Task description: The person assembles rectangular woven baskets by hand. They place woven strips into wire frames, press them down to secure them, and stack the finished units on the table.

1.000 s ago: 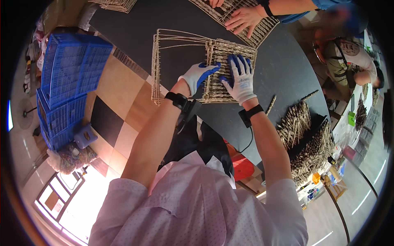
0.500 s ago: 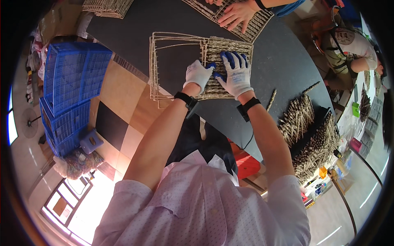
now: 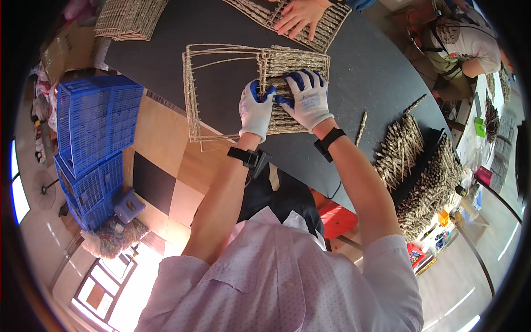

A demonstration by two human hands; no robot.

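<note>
Just above the middle of the frame, a square wire frame partly woven with pale twisted straw sticks (image 3: pixel 243 91) lies flat on the round dark grey table (image 3: pixel 365 72), its woven part on the right. The left hand (image 3: pixel 255 110), in a white glove with blue fingertips, rests on the woven edge with its fingers curled down onto the sticks. The right hand (image 3: pixel 307 99), gloved the same, lies just beside it, fingers spread over the weave and its thumb meeting the left fingertips. At the top, another person's bare hand (image 3: pixel 298 16) presses on a second woven panel (image 3: pixel 326 27). Bundles of loose straw sticks (image 3: pixel 420 171) lie right of centre. Stacked blue plastic crates (image 3: pixel 91 149) stand at the left.
</note>
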